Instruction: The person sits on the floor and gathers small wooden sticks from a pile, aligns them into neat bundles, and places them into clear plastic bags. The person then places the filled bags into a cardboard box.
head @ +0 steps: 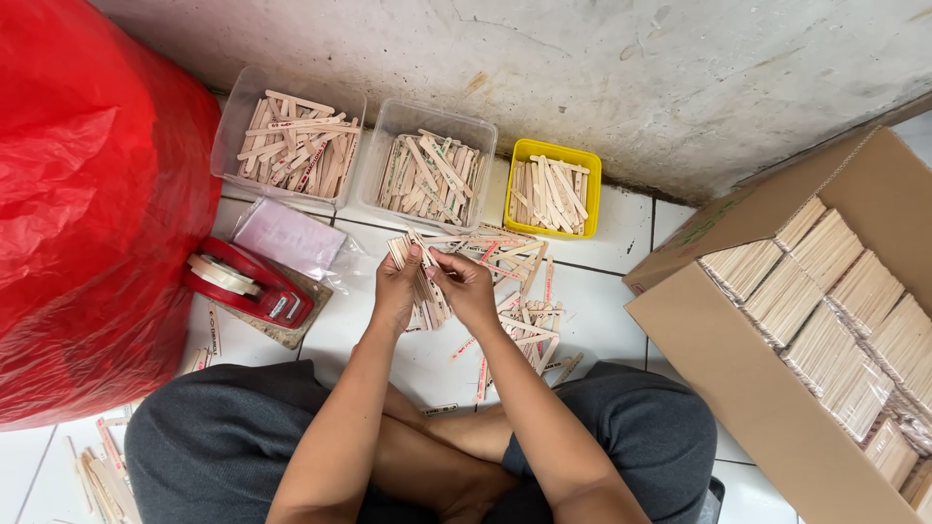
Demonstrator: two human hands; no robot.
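My left hand (396,291) grips a fanned bundle of flat wooden sticks (423,288) above the white tiled floor. My right hand (468,287) pinches the same bundle from the right, thumb and forefinger on the top sticks. Just beyond and to the right of the hands lies a loose pile of sticks (519,296), some with red print. My crossed legs in dark grey trousers sit below the hands.
Two clear tubs (288,146) (428,171) and a small yellow tub (552,190) with sticks line the wall. A big red plastic bag (83,204) fills the left; a red tape dispenser (248,282) and plastic sleeves (288,236) lie beside it. A cardboard box (748,364) of bundled sticks stands right.
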